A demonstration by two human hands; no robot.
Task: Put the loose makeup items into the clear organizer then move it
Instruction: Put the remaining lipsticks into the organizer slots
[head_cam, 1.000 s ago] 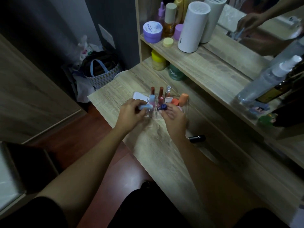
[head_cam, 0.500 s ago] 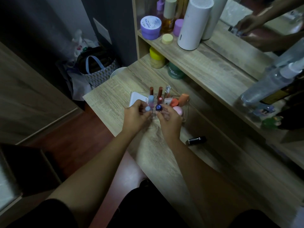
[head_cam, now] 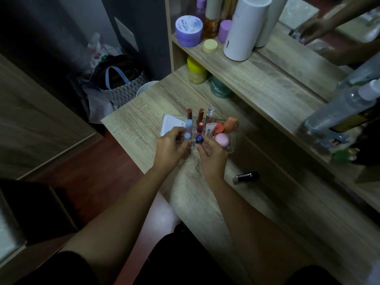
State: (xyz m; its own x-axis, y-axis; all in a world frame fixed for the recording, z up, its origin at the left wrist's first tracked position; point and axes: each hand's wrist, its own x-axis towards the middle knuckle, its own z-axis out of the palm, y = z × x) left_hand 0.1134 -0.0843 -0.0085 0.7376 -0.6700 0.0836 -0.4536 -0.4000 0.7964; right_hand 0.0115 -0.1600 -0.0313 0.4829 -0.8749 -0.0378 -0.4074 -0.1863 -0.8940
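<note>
The clear organizer stands on the wooden table, holding several upright lip tubes, a white tube, orange sponges and a pink round item. My left hand pinches a light-blue-capped tube standing in a front slot. My right hand grips a dark-blue-capped tube in the slot beside it. A white compact lies against the organizer's left side. A black lipstick lies loose on the table to the right of my right wrist.
A shelf above the table carries a purple jar, a white cylinder, bottles and small pots. Yellow and green jars stand under it. A spray bottle leans at right. A patterned bag sits on the floor to the left.
My left hand has tipped the light-blue tube upright and lowered it into a front slot. My right hand has stayed on the dark-blue tube. The view has shifted slightly.
</note>
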